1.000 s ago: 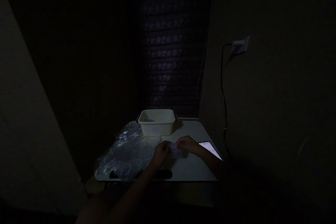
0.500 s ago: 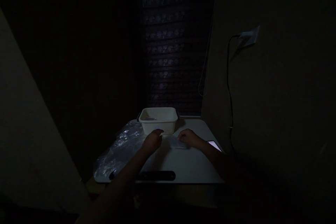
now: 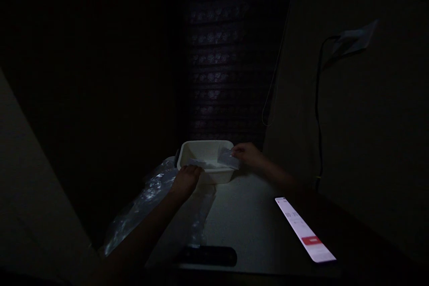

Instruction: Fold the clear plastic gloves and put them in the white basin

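Pinched in the fingers of my right hand (image 3: 247,153) is a small clear plastic packet (image 3: 228,158), held over the right end of a white plastic basin (image 3: 216,178). What the packet contains is too dark to make out. My left hand (image 3: 187,179) is closed over the basin's front rim at its left side. Inside the basin lies another pale, flat, see-through piece (image 3: 197,162), dim and partly hidden by the front wall. A crumpled clear plastic sheet (image 3: 157,192) spreads beneath and beside my left forearm.
On the right of the white table (image 3: 244,214) lies a phone (image 3: 303,230) with its screen lit. A dark handle-like bar (image 3: 209,255) is at the near edge. Behind hangs a dark blind (image 3: 214,67); a black cable (image 3: 318,116) runs down the right wall. The room is very dim.
My right hand has lifted the packet from the table to over the basin. My left hand has moved onto the basin's front rim. The view has shifted, showing more of the phone.
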The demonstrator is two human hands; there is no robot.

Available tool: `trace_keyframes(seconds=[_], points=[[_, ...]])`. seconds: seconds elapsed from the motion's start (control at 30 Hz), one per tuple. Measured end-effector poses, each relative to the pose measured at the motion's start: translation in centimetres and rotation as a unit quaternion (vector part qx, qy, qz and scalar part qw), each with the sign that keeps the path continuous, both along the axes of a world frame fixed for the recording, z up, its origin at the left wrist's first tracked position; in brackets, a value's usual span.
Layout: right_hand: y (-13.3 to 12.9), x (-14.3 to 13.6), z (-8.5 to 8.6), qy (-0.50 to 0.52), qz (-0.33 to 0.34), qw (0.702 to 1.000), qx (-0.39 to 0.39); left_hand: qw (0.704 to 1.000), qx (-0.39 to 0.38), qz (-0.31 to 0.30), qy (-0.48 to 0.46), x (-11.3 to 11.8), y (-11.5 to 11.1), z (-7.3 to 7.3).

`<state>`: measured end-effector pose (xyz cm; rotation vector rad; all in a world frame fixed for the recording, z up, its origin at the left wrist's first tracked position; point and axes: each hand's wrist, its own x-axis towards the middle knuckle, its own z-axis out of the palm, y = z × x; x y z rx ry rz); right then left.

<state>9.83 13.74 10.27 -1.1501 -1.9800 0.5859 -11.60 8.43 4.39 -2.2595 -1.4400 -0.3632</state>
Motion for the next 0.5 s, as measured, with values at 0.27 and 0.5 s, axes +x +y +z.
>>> trace_keyframes(seconds=[0.27,0.5], points=[[2.6,-4.1,-1.7,-0.218,-0.021,0.974,0.055,0.998,-0.052,-0.025,0.004,-0.1,-2.7,-1.1],[2.1,-5.2,-4.1,-0.32,-0.007,0.947,-0.005,0.997,-0.069,-0.029,0.022,-0.1,-3.5,-1.6]])
